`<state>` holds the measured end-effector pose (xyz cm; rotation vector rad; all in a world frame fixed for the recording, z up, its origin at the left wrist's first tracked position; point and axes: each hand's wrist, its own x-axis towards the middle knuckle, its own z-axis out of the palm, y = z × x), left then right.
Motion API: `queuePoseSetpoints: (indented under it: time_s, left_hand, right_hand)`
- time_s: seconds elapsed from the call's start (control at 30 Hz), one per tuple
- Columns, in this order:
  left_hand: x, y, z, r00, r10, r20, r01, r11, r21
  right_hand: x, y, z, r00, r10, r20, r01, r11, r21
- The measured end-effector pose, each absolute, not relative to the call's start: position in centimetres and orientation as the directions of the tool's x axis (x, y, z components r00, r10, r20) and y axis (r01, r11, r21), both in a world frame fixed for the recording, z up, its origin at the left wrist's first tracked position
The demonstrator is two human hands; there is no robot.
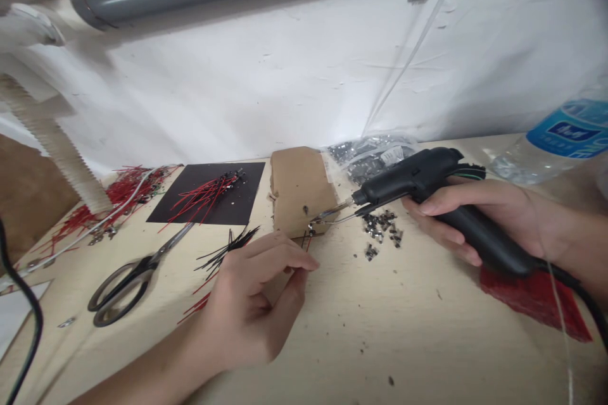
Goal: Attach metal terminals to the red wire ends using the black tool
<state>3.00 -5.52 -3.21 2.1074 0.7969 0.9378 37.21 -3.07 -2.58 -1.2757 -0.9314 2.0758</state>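
Observation:
My right hand (508,212) is wrapped round the grip of a black soldering gun (408,174). Its tip meets a small metal part (311,230) at the near edge of a cardboard piece (304,186); a thin solder feed tube ends there too. With thumb and forefinger pinched, my left hand (261,291) holds a short red wire (308,244) and a dark one beside it, their upper ends at the metal part. Just behind that hand lie loose black wires (230,248) and red wires (194,307).
Scissors (126,288) lie at left, near a black sheet (166,205) bearing red-wired parts. A red wire pile (128,190) sits farther left. Small metal parts (380,228), a plastic bag (370,155), a water bottle (565,136) and a red packet (536,304) are rightward.

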Motion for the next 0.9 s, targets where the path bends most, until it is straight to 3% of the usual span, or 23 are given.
queuePoseSetpoints:
  time_s: [0.9]
  left_hand:
    - [3.51, -5.37, -2.89, 0.521, 0.707, 0.477, 0.214, -0.65, 0.729]
  right_hand:
    - [37.47, -2.94, -2.93, -0.453, 0.711, -0.537, -0.048, -0.621, -0.782]
